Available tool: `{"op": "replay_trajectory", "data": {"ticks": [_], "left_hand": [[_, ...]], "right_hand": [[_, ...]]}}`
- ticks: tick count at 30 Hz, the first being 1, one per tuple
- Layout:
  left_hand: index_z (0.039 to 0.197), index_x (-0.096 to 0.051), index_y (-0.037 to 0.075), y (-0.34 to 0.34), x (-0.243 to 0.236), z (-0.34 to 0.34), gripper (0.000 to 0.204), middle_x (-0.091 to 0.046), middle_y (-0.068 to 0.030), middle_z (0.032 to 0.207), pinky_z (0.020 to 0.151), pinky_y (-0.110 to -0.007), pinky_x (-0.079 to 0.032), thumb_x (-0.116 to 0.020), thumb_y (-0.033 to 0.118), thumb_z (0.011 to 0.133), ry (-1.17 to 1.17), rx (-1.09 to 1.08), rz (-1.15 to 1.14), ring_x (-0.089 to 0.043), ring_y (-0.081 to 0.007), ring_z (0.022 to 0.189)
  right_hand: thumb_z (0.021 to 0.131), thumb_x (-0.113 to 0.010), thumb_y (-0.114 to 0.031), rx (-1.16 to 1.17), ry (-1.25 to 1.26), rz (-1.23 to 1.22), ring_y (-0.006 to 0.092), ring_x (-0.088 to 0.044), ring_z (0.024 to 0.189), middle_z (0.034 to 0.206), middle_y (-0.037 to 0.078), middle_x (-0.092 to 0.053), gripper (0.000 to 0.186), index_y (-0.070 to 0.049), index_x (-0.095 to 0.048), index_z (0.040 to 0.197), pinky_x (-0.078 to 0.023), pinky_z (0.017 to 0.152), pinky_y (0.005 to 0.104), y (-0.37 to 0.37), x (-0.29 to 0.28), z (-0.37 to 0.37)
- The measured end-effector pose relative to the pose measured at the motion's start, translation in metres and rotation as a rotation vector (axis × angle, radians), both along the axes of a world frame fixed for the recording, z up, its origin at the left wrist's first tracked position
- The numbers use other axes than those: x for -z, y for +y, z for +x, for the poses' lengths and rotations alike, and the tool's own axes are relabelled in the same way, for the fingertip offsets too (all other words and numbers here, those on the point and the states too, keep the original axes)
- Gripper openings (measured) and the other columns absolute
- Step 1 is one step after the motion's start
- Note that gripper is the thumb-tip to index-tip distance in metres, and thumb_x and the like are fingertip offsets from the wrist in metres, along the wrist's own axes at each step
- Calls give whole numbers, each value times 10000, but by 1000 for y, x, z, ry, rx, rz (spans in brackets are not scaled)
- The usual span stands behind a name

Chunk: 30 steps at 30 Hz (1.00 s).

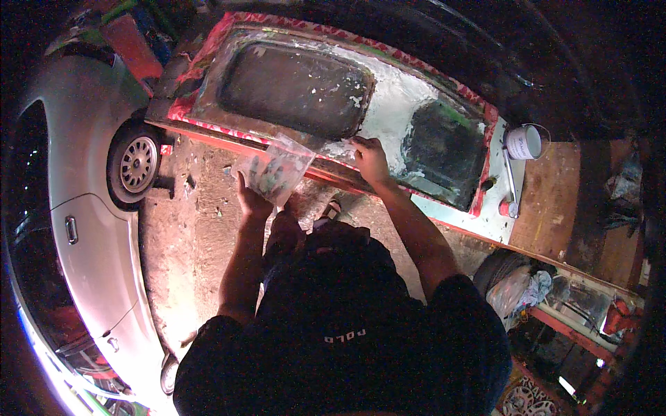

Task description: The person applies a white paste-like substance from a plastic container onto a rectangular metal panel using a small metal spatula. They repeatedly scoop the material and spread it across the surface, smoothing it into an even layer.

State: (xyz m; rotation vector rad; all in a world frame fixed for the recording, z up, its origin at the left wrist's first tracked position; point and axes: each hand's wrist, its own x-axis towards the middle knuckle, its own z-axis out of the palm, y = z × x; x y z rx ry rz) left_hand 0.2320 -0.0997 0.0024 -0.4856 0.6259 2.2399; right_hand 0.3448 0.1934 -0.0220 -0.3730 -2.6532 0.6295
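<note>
In front of me lies a long panel [393,104] with two dark rounded recesses and rough white patches, like filler. My left hand [255,197] holds a clear, smeared plastic sheet [288,166] from beneath, its fingers partly showing through. The sheet is at the panel's near edge. My right hand [372,163] rests at the panel's near side, on the white strip between the recesses. Its fingers are bent together, and whatever they may grip is hidden. Red-and-white patterned cloth [201,66] lines the panel's edge.
A white bucket [524,142] stands on the bench's right part, beside a long thin bar [510,177]. A silver car [90,208] is at the left. At lower right are a tyre [496,267], plastic bags [520,291] and a rack [576,305].
</note>
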Motion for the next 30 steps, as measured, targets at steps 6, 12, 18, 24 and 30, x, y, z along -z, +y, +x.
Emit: {"op": "replay_trajectory", "data": {"ticks": [6,12,18,24,30], "left_hand": [[1424,-348,201,-23,4,-18,649,-362,-143,1449,1037,-606,-282,-352,604,916,53,10,60,-353,-395,1311],[1430,-335,201,-38,10,-24,656,-358,-154,1448,1049,-610,-272,-341,608,916,31,-41,22,-349,-389,1315],[1422,-348,191,-40,8,-16,650,-371,-151,1439,1052,-603,-277,-369,596,914,4,-81,6,-364,-385,1306],[1401,-376,161,-36,7,-14,659,-389,-150,1425,1039,-597,-297,-403,594,905,20,-107,1,-381,-385,1293],[1389,-395,157,-37,9,-11,657,-386,-136,1431,1035,-593,-305,-408,596,901,17,-92,45,-370,-387,1300]], "right_hand": [[751,-596,-60,-325,-56,221,250,-542,978,1167,20,-621,323,-116,-654,1064,-477,864,336,-19,4,-23],[745,-579,-126,-519,-176,434,216,-501,1046,1207,5,-571,285,-114,-631,1024,-461,876,313,-16,18,-23],[796,-535,-177,-579,-422,648,212,-483,1081,1168,26,-577,250,-115,-634,1018,-437,911,331,-23,1,-32],[833,-512,-199,-642,-815,557,204,-454,1127,1071,-15,-616,182,-129,-665,902,-390,941,365,-9,-34,-17],[750,-633,-78,36,-130,-209,307,-633,788,863,159,-667,303,-101,-687,1047,-501,716,384,27,-33,5]]}}
